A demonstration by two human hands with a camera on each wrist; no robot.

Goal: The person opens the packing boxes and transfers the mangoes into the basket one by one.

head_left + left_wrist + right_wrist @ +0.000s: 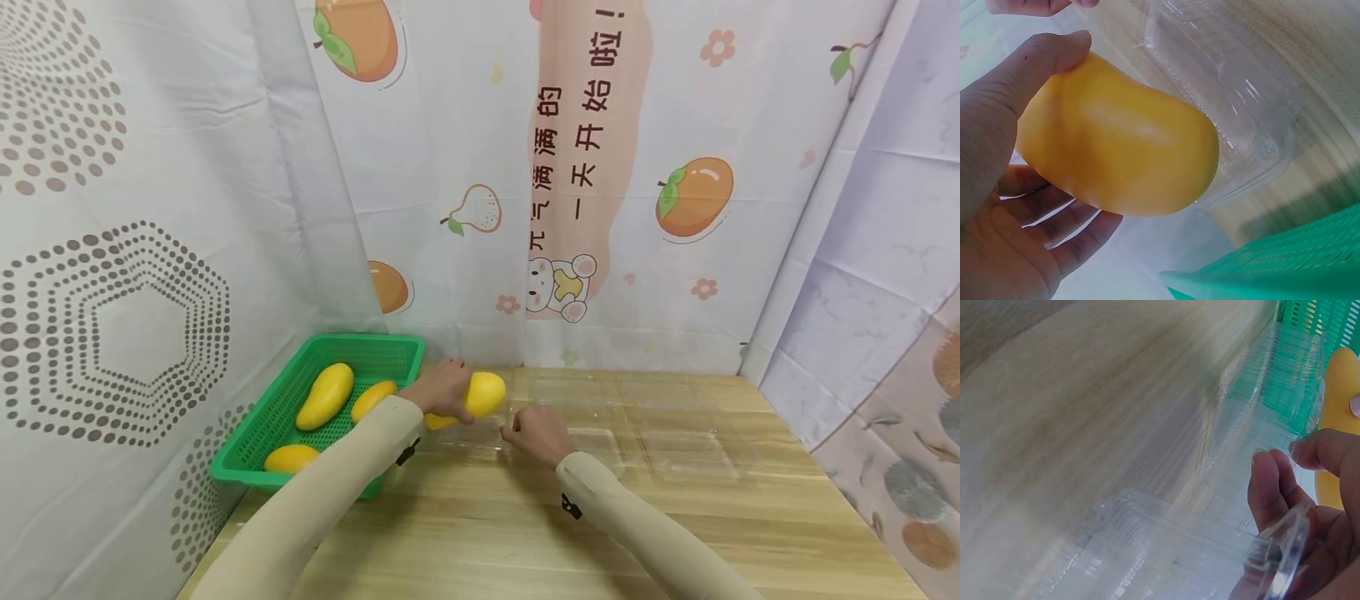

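Note:
A yellow mango (486, 393) is in my left hand (444, 390), its thumb on one side and fingers under the other. The left wrist view shows the mango (1129, 140) above a clear plastic container (1229, 75). To its right, my right hand (542, 435) hovers by the containers with its fingers loosely bent. In the right wrist view its fingertips (1263, 465) come near a clear container (1254, 419), and nothing shows clearly between them. A transparent rim (1288, 556) partly covers that hand.
A green basket (247, 433) with three mangoes (325, 397) stands at the left, beside the left forearm. Several clear plastic containers (693, 454) are lined up along the back of the wooden table (480, 533). Printed curtains (465, 275) hang behind and on both sides.

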